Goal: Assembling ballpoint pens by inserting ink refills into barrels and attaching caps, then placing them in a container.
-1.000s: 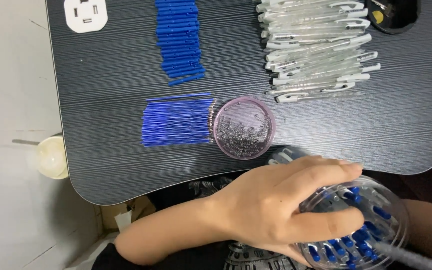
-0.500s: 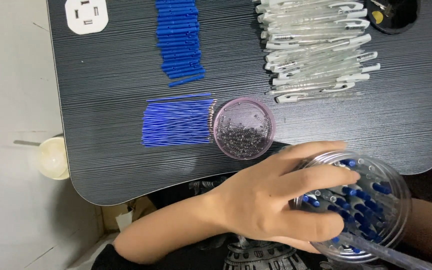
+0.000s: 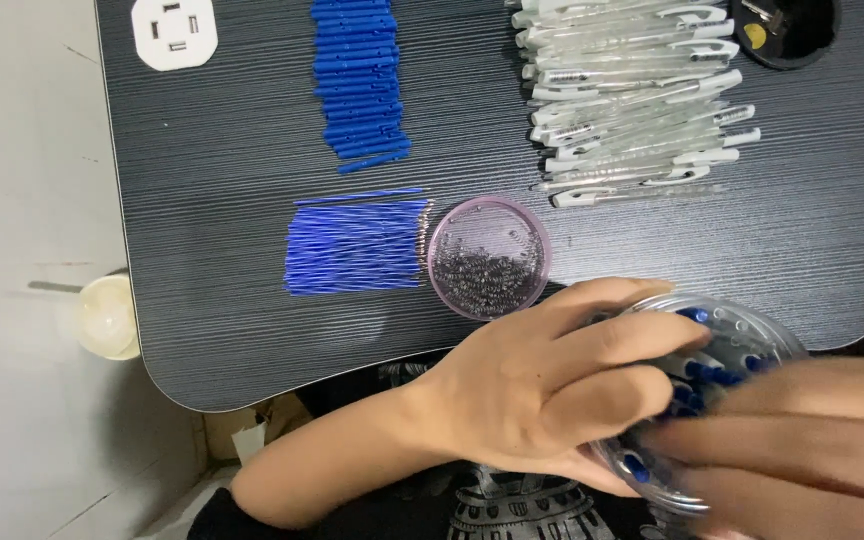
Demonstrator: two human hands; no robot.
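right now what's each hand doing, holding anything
Left hand: fingers wrapped on the clear round container of blue pieces.
Right hand: blurred, over the same container; grip cannot be told.

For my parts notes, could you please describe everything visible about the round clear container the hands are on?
The round clear container looks like transparent plastic and holds small blue pieces. It sits at the near edge of the dark table. The left hand grips its left side, fingers over the rim; the blurred right hand covers its lower right. Its base is hidden.
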